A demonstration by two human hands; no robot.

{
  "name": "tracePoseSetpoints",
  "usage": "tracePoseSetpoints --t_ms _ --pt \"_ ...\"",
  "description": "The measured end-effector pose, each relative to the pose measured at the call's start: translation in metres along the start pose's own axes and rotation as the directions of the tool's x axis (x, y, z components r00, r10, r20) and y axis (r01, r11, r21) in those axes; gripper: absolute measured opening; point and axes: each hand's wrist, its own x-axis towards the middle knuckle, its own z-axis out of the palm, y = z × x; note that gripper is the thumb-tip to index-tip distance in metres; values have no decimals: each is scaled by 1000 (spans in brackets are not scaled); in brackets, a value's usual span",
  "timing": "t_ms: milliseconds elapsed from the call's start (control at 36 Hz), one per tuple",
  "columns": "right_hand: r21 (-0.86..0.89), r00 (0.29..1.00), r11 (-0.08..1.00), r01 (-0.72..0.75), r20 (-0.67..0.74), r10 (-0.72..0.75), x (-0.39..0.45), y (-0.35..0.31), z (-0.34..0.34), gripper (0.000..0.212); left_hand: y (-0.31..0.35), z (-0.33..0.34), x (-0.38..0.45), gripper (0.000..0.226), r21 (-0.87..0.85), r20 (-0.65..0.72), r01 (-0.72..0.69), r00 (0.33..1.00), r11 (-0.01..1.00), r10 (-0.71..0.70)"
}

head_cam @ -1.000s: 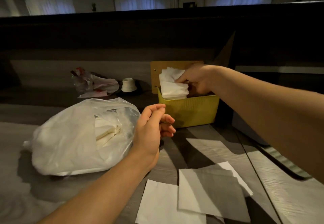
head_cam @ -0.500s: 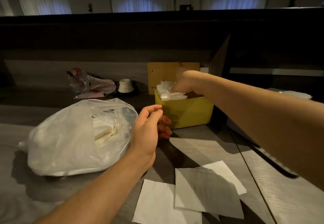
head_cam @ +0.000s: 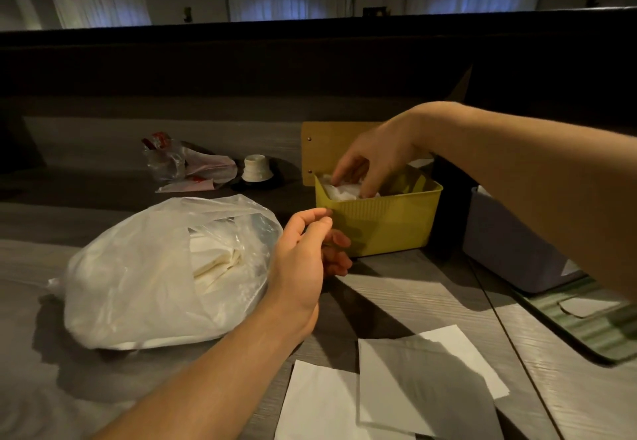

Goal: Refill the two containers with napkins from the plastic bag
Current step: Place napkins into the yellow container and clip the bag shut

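The right hand (head_cam: pixel 374 160) presses napkins (head_cam: pixel 341 191) into the yellow box (head_cam: pixel 382 222) with straight fingers, the left hand (head_cam: pixel 303 253) hangs loose and empty, and next I think comes the bag (head_cam: pixel 138 267).

Dim warm room, background near black. Bluish glow from curtained windows (head_cam: pixel 289 0) at 12 o'clock. Hard light overhead casts sharp arm shadows across desk (head_cam: pixel 431 288) and loose napkins (head_cam: pixel 424 388). Wide-angle bending toward edges. Slight grain, soft detail.

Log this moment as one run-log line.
step: filling yellow container | right hand: fingers pressing napkins down inside | left hand: idle, empty, beside plastic bag | grey container: untouched
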Motion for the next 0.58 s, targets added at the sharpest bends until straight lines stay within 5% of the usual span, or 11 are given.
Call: tracePoseSetpoints --t_ms 250,417,500,583 --pt "-62 999 998 21 -43 -24 18 -1 20 54 -3 -1 -1 16 43 20 -6 1000 999 6" --pt "64 1000 998 -15 25 13 -7 -1 4 75 2 -1 -5 18 26 70 -8 998 1000 6" --pt "88 979 996 16 -203 2 -30 2 5 71 5 1 -7 20 -9 79 14 997 1000 -13" --pt "40 873 994 98 -483 -66 -52 -4 12 51 6 5 -12 20 11 68 17 998 1000 -17"
